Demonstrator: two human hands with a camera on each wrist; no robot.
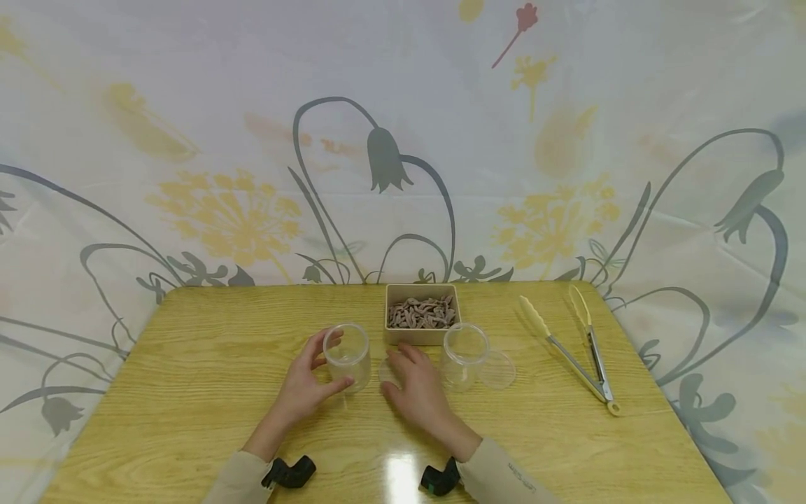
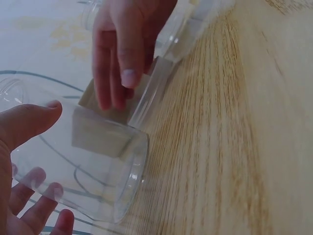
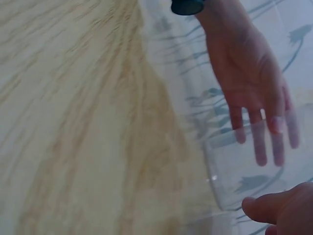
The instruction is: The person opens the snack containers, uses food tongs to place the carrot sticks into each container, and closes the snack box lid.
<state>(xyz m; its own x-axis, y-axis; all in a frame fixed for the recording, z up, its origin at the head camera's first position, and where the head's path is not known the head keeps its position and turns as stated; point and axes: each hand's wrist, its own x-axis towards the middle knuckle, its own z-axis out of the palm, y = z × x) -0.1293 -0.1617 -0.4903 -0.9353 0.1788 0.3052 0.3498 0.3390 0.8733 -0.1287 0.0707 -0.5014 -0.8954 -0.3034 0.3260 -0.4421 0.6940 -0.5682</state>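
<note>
The yellow wooden surface (image 1: pixel 208 371) shows its straight grain and a bright reflection near the front edge; a white sheet with grey and yellow flowers (image 1: pixel 403 56) hangs behind its far edge and along both sides. At the middle of the far edge stands a beige rectangular box (image 1: pixel 423 337) of brownish strips (image 1: pixel 420 313). Closer to the front edge, the left hand (image 1: pixel 305 381) holds a clear cylindrical jar (image 1: pixel 350 360), fingers curved around it. The right hand (image 1: pixel 415 385), fingers relaxed and apart, is over a clear round disc (image 1: pixel 387 373); contact I cannot tell. Yellow-tipped metal tongs (image 1: pixel 576 365) lie towards the right edge.
</note>
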